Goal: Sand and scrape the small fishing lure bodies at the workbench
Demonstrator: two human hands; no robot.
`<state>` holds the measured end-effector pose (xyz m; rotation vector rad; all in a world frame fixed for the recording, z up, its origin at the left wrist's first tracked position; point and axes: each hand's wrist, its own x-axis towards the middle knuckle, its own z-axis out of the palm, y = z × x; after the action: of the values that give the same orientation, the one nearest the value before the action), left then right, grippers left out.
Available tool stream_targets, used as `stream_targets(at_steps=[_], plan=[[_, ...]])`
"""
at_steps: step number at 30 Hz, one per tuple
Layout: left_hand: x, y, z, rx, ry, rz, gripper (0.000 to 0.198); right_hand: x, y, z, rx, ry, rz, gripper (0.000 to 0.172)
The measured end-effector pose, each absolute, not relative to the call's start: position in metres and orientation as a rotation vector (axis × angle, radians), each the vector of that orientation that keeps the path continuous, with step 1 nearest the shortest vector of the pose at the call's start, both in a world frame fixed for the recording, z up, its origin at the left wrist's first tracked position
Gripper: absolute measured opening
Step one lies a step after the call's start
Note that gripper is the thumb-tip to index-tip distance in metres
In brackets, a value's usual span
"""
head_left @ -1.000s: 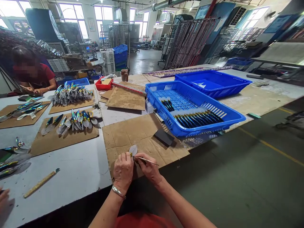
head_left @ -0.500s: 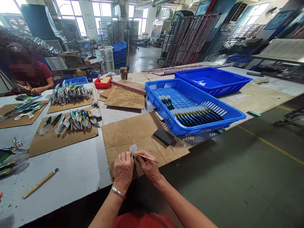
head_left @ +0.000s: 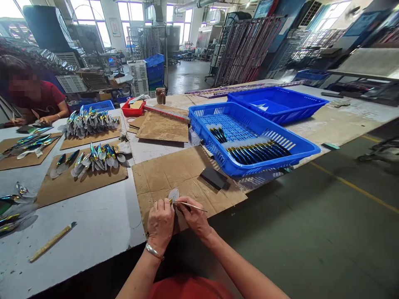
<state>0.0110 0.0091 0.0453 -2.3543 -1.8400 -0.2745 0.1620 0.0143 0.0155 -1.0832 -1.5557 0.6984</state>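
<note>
On cardboard (head_left: 174,170) | left hand (head_left: 160,223) still pinches spoon (head_left: 173,194) | right hand (head_left: 195,220) keeps pick (head_left: 190,205)

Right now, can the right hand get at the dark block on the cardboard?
Probably yes: only bare cardboard lies between right hand and dark block, though its fingers pinch a thin tool.

daylight enters through tall paned windows (head_left: 84,16) at the rear. the grey-green concrete floor (head_left: 311,241) carries a thin yellow painted line (head_left: 353,187).

Blue basket (head_left: 271,165): dark-handled cutlery (head_left: 258,153) inside. Second blue basket (head_left: 314,109) behind it. Iridescent spoons (head_left: 93,155) on cardboard sheet (head_left: 77,187). Black block (head_left: 213,177), possibly a sponge.
</note>
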Motion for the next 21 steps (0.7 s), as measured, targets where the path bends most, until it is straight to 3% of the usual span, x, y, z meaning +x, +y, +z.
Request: stream_targets(at_steps=[21], plan=[[0.0088, 0.0107, 0.0398, -2.350, -1.717, -0.357, 0.014, 0.1621, 0.0186, 0.0140, -0.922, -1.646, 0.593, 0.010]])
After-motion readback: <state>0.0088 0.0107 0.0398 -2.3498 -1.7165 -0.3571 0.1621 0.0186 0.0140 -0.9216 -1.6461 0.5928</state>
